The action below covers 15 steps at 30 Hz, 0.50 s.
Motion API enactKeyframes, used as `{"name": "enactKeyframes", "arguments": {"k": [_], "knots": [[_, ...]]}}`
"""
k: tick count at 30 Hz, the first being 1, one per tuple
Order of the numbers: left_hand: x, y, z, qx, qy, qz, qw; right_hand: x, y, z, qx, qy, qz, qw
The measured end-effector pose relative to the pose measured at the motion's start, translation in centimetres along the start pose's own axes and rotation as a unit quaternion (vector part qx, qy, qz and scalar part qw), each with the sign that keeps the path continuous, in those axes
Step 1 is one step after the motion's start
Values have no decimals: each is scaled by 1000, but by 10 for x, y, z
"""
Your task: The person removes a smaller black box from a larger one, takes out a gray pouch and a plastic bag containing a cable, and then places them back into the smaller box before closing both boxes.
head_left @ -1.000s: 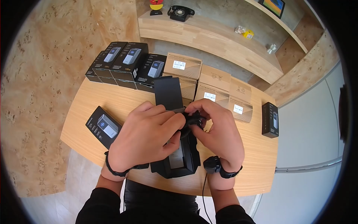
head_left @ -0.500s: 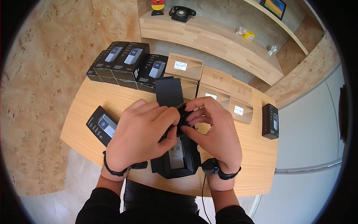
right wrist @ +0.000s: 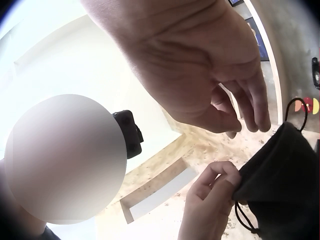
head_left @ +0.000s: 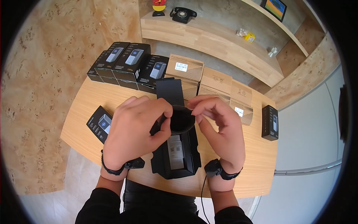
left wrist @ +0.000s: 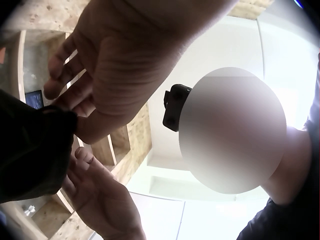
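A black drawstring pouch [head_left: 182,121] is held over an open black box [head_left: 195,158], its mouth spread wide and facing up toward the head. My left hand [head_left: 136,125] pinches the pouch's rim between thumb and fingers. On the other side, my right hand [head_left: 223,128] hovers with bent, loose fingers close to the rim. The right wrist view shows a small gap between those fingertips and the pouch, plus a loop of cord [right wrist: 297,99] at its edge. Inside the box lies a pale printed piece [head_left: 176,153]; the box's flap [head_left: 169,91] stands up behind the pouch.
Black boxes [head_left: 130,61] with a device picture are stacked at the back left, beside brown cartons [head_left: 216,80]. One black box [head_left: 99,125] lies left of my left hand, another [head_left: 270,122] at the table's right edge. A cable [head_left: 202,194] hangs from the right wrist camera.
The bunched black pouch has been opened into a wide round mouth. My hands have moved apart, and the right fingers have come away from the pouch's middle to its right rim.
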State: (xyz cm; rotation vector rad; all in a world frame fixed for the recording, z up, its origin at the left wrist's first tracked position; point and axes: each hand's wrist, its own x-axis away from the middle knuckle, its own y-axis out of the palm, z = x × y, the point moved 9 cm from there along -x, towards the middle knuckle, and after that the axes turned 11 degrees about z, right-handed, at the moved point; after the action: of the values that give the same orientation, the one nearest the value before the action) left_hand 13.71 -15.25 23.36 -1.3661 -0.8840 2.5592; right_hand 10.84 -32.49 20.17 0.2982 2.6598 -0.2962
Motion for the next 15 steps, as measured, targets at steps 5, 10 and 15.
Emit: {"name": "enactKeyframes", "arguments": {"k": [5,10,15], "knots": [[0,-10,-10,9,-41,49,998,-4,-6,-6,154,-65,1,986],[0,-18,-13,58,-73,91,992,2,11,-9,199,-64,-69,976],[2,-21,-10,97,-65,115,986,-2,11,-9,185,-78,-53,978]]}}
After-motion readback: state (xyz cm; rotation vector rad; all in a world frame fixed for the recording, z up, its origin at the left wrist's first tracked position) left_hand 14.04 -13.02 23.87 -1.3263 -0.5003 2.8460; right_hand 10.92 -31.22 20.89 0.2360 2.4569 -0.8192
